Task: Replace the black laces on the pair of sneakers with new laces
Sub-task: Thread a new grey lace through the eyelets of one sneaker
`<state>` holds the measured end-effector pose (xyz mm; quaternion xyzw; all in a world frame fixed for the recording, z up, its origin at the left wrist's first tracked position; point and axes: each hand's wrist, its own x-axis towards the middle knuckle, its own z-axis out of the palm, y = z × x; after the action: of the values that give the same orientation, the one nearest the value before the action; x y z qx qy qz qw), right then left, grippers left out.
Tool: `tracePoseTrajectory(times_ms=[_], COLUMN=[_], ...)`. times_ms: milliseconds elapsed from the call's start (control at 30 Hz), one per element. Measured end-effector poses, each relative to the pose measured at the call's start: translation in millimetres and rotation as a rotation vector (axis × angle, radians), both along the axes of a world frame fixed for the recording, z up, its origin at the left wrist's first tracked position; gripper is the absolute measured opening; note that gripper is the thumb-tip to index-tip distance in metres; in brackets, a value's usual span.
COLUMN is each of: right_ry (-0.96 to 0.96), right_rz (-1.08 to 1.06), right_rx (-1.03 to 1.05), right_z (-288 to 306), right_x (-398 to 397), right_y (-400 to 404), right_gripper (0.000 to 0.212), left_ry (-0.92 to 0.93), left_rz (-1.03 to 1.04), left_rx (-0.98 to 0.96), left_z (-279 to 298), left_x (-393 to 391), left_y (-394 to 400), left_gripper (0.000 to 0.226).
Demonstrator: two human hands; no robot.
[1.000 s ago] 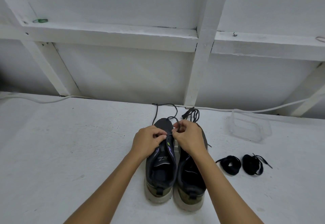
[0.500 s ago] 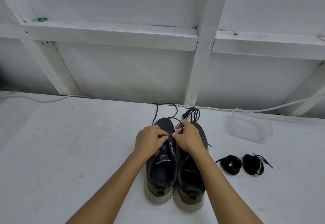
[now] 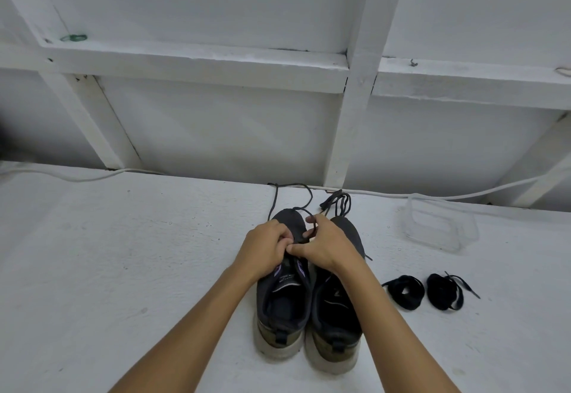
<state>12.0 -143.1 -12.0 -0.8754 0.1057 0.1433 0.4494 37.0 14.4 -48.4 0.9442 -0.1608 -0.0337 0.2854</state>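
We see the left sneaker (image 3: pixel 282 297) beside the right sneaker (image 3: pixel 335 306) on the white table (image 3: pixel 123 269). Our left hand (image 3: pixel 262 253) grips its eyelet area; our right hand (image 3: pixel 327 246) seems to pinch the black lace (image 3: pixel 304 204). Two coiled laces (image 3: pixel 404 292) lie apart, rightward.

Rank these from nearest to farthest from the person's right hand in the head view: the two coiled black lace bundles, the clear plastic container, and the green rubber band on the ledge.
Measured from the right hand:
1. Left lace bundle, on the table to the hand's lower right.
2. Right lace bundle and clear plastic container, farther right; too close to call.
3. Green rubber band, up on the far-left ledge.
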Motion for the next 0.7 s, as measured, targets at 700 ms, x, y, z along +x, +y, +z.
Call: tracePoseTrajectory(times_ms=[700], right_ry=[-0.273], right_rz=[0.042], right_rx=[-0.349], right_z=[-5], right_x=[3], right_y=[21], right_gripper=[0.02], left_ry=[0.184], left_rz=[0.105], left_rx=[-0.422], left_z=[29], left_x=[3], left_y=[27], left_gripper=[0.009])
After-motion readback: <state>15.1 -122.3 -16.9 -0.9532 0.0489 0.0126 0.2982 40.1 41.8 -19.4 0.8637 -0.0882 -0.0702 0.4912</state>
